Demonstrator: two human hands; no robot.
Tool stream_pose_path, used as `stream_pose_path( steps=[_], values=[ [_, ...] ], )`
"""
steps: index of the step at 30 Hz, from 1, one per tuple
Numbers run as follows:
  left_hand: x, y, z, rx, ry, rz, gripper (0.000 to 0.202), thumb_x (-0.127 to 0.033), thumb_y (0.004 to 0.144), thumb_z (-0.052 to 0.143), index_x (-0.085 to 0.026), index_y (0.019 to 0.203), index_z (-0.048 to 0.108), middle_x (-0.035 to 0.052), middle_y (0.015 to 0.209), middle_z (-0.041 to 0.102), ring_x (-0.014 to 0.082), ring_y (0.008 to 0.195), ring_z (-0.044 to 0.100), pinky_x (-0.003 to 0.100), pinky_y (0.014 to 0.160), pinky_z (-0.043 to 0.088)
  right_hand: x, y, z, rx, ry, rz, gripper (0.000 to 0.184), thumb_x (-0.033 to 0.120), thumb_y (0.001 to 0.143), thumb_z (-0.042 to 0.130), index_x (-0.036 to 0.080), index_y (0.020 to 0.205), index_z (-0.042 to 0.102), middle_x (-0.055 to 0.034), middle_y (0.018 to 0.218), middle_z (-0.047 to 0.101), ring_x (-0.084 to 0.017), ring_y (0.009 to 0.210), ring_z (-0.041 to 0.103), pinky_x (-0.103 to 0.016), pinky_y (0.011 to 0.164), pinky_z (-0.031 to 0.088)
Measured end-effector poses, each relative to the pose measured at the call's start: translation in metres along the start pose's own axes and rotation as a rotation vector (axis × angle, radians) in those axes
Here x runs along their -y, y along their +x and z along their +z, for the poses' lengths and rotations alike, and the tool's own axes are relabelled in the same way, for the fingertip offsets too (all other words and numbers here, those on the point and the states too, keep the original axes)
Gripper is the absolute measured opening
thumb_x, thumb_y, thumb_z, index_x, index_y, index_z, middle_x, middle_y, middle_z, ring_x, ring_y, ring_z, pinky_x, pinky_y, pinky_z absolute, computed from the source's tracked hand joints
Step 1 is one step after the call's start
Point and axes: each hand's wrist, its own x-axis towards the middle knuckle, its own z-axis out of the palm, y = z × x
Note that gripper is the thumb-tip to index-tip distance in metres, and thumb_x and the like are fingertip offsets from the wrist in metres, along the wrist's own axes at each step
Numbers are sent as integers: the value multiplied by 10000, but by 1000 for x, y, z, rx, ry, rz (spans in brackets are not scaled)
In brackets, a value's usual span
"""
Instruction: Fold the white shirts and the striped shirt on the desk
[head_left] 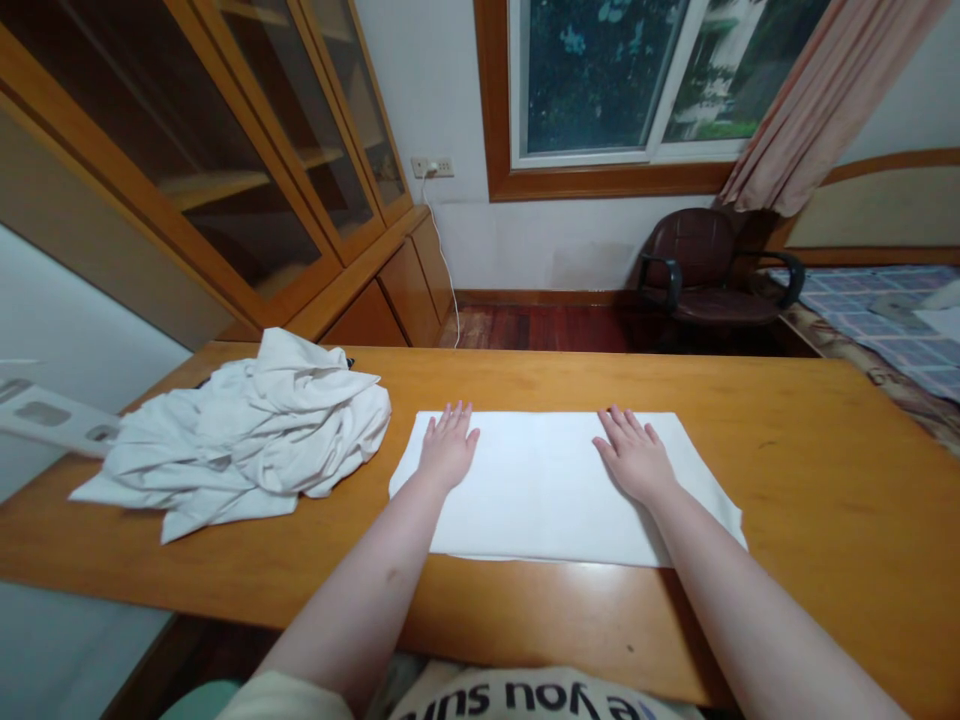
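A white folded cloth point(540, 490) lies flat on the wooden table in front of me, its long side running left to right. My left hand point(448, 446) rests palm down near its far left corner, fingers stretched out. Toward the far right part of the same cloth, my right hand point(634, 458) is also laid flat with its fingers spread. Neither hand grips the fabric. The cloth's layers show slightly along the near edge, and its right end slants outward.
A crumpled heap of white cloth point(255, 430) sits on the table point(810, 470) at the left, beside a white plastic-looking piece point(56, 418). Beyond the table stand a glass-doored cabinet point(300, 150), a dark armchair point(694, 265) and a bed point(900, 320).
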Motion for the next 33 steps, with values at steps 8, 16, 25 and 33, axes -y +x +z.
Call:
stream_pose_path(
  steps=[8, 16, 25, 33],
  values=[
    [36, -15, -4, 41, 74, 13, 551, -357, 958, 251, -124, 1458, 266, 111, 1506, 277, 251, 1392, 234, 457, 1123, 212, -23, 2, 1, 8, -41, -63, 590, 485, 955, 218, 194, 1465, 282, -89, 1507, 288, -243, 1386, 242, -454, 1102, 214],
    [1, -55, -11, -49, 77, 276, 531, -196, 894, 409, -246, 1420, 362, 98, 1535, 204, 285, 1415, 133, 539, 1127, 94, -31, 60, -8, -15, -28, -229, 575, 459, 923, 361, 171, 1420, 369, -112, 1499, 304, -267, 1383, 243, -480, 1097, 199],
    [-35, -94, -3, 71, -103, 112, 546, -60, 853, 333, -293, 1332, 452, 33, 1509, 297, 248, 1398, 226, 603, 1092, 150, 118, -5, -17, -12, 215, -253, 424, 391, 919, 364, 172, 1214, 575, -120, 1381, 479, -251, 1227, 452, -390, 1033, 305],
    [-58, -106, -27, 237, -339, 21, 494, -235, 865, 454, -192, 1356, 442, 124, 1500, 297, 318, 1396, 201, 600, 1083, 194, 114, -19, 1, 29, 150, -339, 653, 552, 899, 350, 220, 1459, 291, -109, 1528, 225, -304, 1402, 159, -581, 1085, 65]
  ],
)
